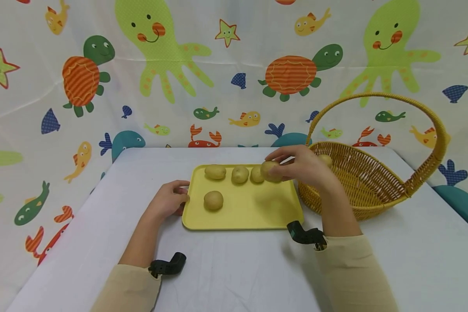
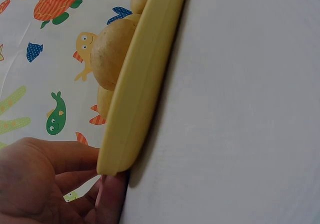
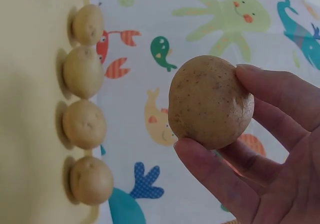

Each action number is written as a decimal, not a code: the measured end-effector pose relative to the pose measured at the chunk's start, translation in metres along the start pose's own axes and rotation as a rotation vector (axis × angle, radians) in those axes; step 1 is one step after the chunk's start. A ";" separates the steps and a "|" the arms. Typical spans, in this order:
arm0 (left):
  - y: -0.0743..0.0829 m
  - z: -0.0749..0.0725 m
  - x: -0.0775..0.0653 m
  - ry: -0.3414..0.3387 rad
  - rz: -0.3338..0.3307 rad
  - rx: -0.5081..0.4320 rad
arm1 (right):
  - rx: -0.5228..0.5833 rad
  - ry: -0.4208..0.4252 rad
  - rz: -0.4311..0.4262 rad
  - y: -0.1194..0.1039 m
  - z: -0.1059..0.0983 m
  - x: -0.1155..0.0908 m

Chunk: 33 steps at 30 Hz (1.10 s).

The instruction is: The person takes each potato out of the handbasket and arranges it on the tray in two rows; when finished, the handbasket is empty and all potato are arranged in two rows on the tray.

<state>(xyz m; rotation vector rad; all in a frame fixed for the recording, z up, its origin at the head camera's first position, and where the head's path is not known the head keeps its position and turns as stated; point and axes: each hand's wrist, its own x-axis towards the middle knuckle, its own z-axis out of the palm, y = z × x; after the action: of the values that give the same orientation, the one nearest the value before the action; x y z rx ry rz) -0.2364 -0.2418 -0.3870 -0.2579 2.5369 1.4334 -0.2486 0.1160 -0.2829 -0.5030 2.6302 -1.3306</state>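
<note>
My right hand [image 1: 300,167] holds a round, speckled potato [image 3: 210,102] between thumb and fingers, raised over the far right part of a yellow tray [image 1: 253,212]. At the tray's left edge, my left hand [image 1: 169,199] pinches the rim, as the left wrist view shows at the tray's corner. Several potatoes line the far side of the tray, among them an oblong potato [image 1: 215,172] and a rounder potato [image 1: 240,174]. One more potato [image 1: 213,200] lies nearer, left of centre. The right hand hides part of the row in the head view.
A wicker basket [image 1: 359,212] with a tall arched handle stands right of the tray, partly behind the right forearm. Inside its far left side sits a potato [image 1: 325,160]. Behind the white table [image 1: 234,268] hangs a curtain [image 1: 234,117] printed with sea animals.
</note>
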 end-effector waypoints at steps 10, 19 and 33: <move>0.000 -0.001 -0.001 0.001 -0.003 -0.012 | 0.114 -0.023 0.005 0.001 0.019 0.004; -0.002 -0.003 -0.002 0.005 -0.002 -0.011 | 0.116 -0.036 0.006 0.001 0.028 0.005; 0.000 -0.001 -0.001 0.003 0.008 -0.006 | 0.041 -0.068 0.004 0.001 0.046 0.014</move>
<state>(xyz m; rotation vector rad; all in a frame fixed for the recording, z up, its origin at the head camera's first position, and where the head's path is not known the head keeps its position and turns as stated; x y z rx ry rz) -0.2355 -0.2429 -0.3858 -0.2509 2.5393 1.4451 -0.2488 0.0766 -0.3107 -0.5267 2.5427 -1.3392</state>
